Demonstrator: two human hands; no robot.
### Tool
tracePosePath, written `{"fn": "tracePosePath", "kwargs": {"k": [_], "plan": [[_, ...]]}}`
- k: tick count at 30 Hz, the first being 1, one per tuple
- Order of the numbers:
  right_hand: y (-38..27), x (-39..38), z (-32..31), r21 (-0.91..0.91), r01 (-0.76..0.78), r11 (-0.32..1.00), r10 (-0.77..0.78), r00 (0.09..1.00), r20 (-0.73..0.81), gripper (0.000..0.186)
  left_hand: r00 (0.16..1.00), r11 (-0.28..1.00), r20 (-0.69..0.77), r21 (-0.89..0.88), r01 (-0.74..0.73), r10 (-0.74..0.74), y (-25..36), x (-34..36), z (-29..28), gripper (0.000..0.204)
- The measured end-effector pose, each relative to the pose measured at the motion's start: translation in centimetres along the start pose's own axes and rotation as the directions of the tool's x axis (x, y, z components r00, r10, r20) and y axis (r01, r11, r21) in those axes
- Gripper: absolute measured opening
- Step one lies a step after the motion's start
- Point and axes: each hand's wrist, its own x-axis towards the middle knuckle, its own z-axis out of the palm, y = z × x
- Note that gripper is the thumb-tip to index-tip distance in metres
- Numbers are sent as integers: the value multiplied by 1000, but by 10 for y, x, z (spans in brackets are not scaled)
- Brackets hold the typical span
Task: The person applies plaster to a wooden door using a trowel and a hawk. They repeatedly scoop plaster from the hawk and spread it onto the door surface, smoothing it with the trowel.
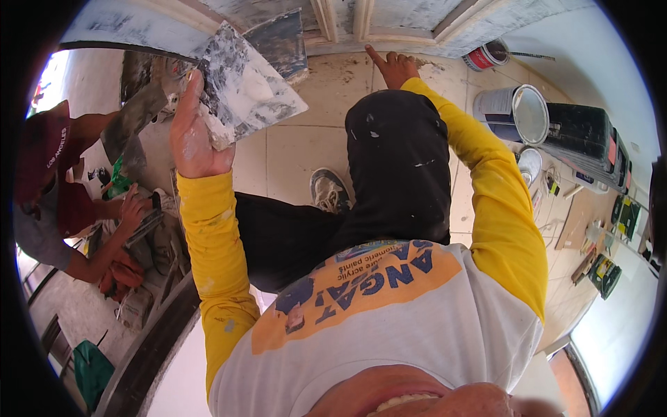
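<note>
My left hand [198, 139] is closed round a flat putty board [250, 90], its pale face smeared with white and grey putty. Putty also coats the fingers and thumb. Behind the board shows a darker grey, smeared sheet [285, 48]; whether my hand holds it too, I cannot tell. With its index finger stretched out, my right hand [396, 69] reaches toward the bottom edge of a panelled, patchy white-and-grey door [403, 15]. That finger's tip is at or very near the edge. Nothing shows in the right hand, whose other fingers are partly bent.
A red paint can [483, 57] and a white bucket [511, 115] stand at right, beside a black case [580, 135]. Tools lie farther along the tiled floor [295, 156]. At left, another person in a dark red cap [45, 149] works among bags and clutter.
</note>
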Motion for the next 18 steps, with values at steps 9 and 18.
{"fn": "tracePosePath", "kwargs": {"k": [9, 18], "plan": [[16, 4, -24, 1, -89, 996, 83, 933, 349, 81, 1000, 1000, 0, -20, 12, -12, 2, 4, -6, 35], [18, 3, -49, 112, -129, 985, 72, 909, 411, 61, 927, 974, 326, 64, -219, 187, -10, 1, -15, 44]]}}
